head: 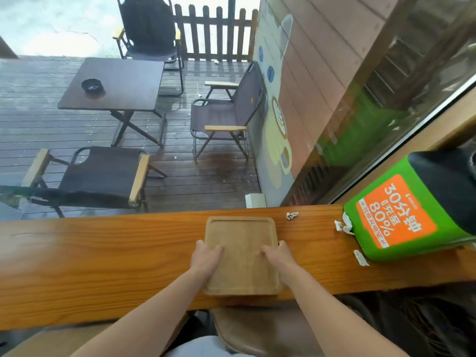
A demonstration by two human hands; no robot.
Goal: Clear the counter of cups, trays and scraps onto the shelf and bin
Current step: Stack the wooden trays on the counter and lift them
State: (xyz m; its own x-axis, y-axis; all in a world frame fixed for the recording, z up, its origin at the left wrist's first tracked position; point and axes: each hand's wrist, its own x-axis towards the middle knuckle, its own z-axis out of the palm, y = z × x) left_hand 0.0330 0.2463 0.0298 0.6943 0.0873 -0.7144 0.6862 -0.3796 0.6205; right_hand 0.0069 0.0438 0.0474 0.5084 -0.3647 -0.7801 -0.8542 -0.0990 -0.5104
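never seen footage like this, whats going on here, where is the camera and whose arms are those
There is no machine here. A person wears a wide-angle camera on the head, so the single picture looks forward and down along their own bare arms. The left hand and the right hand each grip one side of an empty wooden tray, thumbs on top. The tray sits over a long wooden counter, its near edge poking past the counter's edge; whether it is lifted is hard to tell. To its right lie torn paper scraps and a green box with an orange label. Beyond the counter is a deck with a table and folding chairs.
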